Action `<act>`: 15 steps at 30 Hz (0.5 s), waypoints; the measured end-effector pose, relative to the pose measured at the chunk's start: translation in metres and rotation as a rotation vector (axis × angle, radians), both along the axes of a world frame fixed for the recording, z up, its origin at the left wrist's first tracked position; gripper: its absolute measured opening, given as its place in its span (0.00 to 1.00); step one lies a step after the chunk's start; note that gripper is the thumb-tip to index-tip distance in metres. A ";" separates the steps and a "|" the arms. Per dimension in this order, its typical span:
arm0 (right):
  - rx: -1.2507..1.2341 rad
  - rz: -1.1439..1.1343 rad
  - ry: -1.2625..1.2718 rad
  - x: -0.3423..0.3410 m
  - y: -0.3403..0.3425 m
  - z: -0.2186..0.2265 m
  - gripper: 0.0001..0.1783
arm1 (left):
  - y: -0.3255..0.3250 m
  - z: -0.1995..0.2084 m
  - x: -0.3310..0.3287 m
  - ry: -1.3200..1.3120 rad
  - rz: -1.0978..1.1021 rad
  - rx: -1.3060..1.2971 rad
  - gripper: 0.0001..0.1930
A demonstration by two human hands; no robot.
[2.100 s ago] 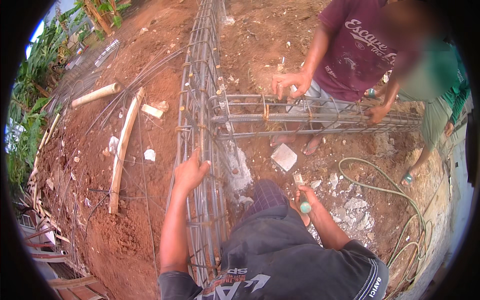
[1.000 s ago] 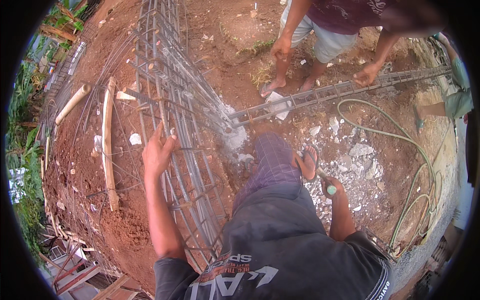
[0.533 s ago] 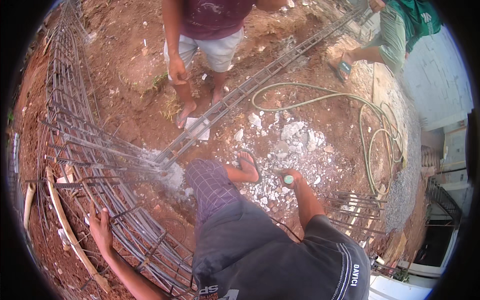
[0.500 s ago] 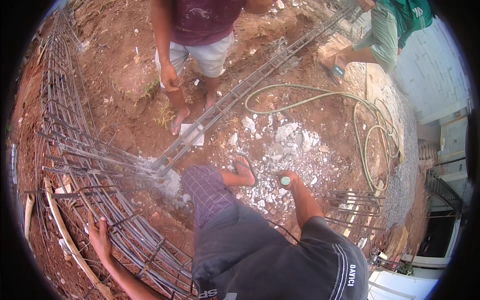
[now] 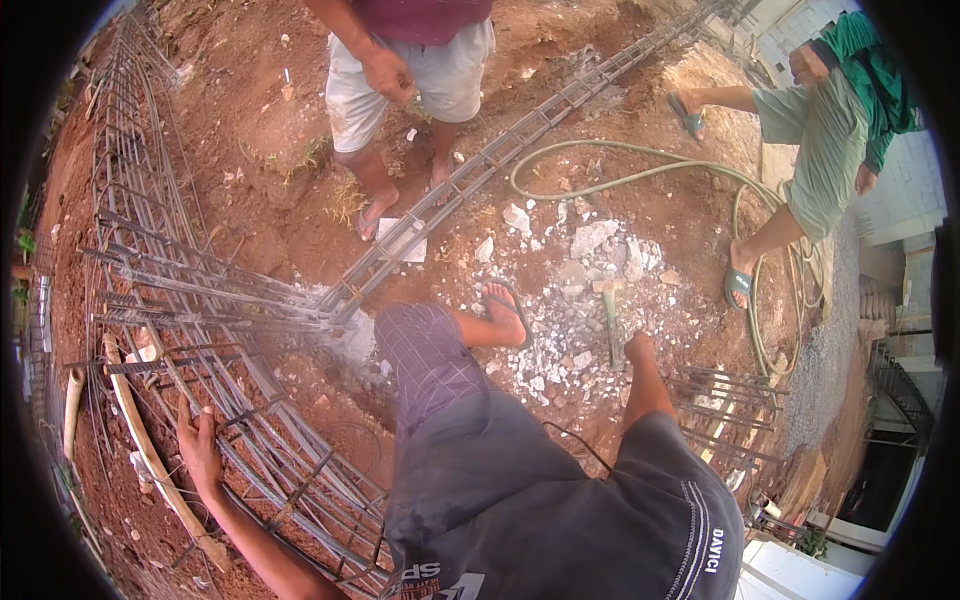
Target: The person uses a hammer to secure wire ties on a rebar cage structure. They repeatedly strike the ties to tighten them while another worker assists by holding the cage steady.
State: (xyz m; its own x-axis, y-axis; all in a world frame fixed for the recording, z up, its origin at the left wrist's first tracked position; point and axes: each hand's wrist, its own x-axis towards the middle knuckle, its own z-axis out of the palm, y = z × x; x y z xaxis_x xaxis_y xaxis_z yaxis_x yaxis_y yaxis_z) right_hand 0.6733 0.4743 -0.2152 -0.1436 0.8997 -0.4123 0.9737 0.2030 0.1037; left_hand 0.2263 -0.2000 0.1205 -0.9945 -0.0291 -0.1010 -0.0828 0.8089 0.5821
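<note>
My left hand (image 5: 200, 450) rests against the rebar cage (image 5: 235, 420) at lower left, two fingers stretched out and apart along the bars. A hammer (image 5: 613, 325) with a green handle lies on the broken concrete rubble (image 5: 570, 335), its head away from me. Just right of the handle's near end is my right hand (image 5: 639, 347), seemingly apart from it; its fingers are hidden from above. My sandalled foot (image 5: 505, 315) stands at the left edge of the rubble.
A long narrow rebar cage (image 5: 500, 150) runs diagonally to the far right. A person in pale shorts (image 5: 410, 90) stands beyond it. Another in green (image 5: 830, 130) stands at right, by a looped hose (image 5: 745, 195). Short rebar ends (image 5: 725, 405) jut near my right arm.
My right hand has let go of the hammer, which now lies on the rubble. The person in green has stepped nearer, and the person in pale shorts has raised a hand. My left hand stays put.
</note>
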 end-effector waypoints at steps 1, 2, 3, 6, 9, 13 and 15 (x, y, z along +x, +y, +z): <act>-0.014 0.006 0.100 0.004 0.000 -0.008 0.29 | 0.000 0.001 0.000 0.002 0.000 -0.012 0.36; -0.032 0.012 0.197 0.007 -0.002 -0.017 0.28 | 0.001 0.001 0.000 0.002 -0.004 0.038 0.36; -0.046 0.004 0.284 0.008 -0.003 -0.023 0.28 | 0.001 0.002 0.001 0.000 0.013 0.013 0.35; -0.182 0.172 0.308 -0.007 -0.015 -0.041 0.29 | 0.003 0.000 0.000 0.041 0.025 0.078 0.34; -0.365 0.131 0.357 -0.038 -0.034 -0.046 0.29 | 0.004 0.001 -0.001 0.014 0.025 0.060 0.36; -0.668 0.358 0.501 -0.100 -0.067 -0.051 0.25 | 0.009 0.004 0.003 0.037 0.017 -0.188 0.36; -0.862 0.323 0.513 -0.132 -0.080 -0.043 0.27 | 0.011 0.006 0.004 -0.009 0.046 -0.213 0.36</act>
